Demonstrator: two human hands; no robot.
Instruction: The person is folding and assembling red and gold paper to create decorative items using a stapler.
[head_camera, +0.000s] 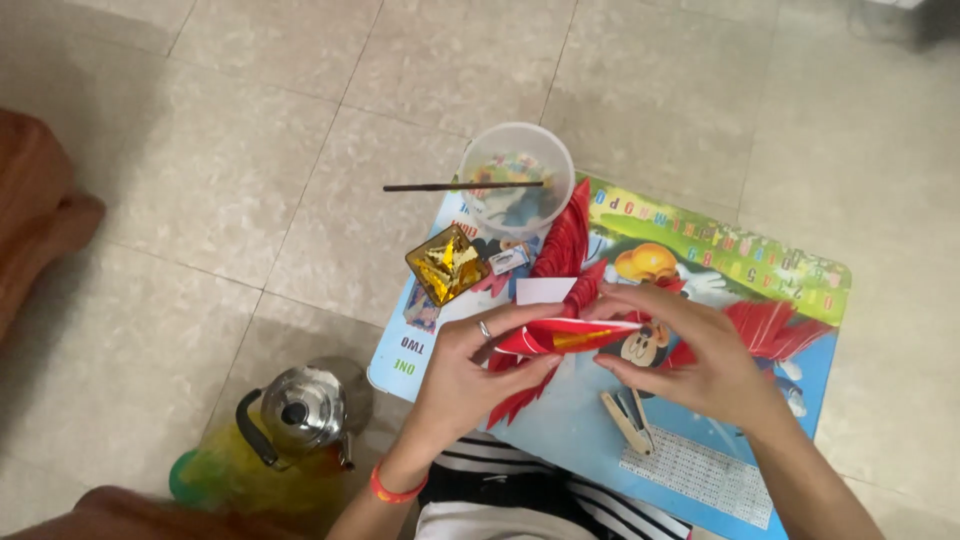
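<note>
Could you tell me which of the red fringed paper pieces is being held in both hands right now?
The folded red piece nearest the person, pinched between left hand and right hand; the others lie untouched on the board.

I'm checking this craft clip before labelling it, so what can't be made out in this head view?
- Red folded paper: its middle is covered by the left hand and right hand.
- Plastic cup: its contents are blurred, and a dark stick lies across the rim.
- Picture mat: its lower edge is cut off by the frame.
- Stapler: too small for detail.

Both hands (470, 375) (690, 360) on red folded paper (560, 335)
</note>
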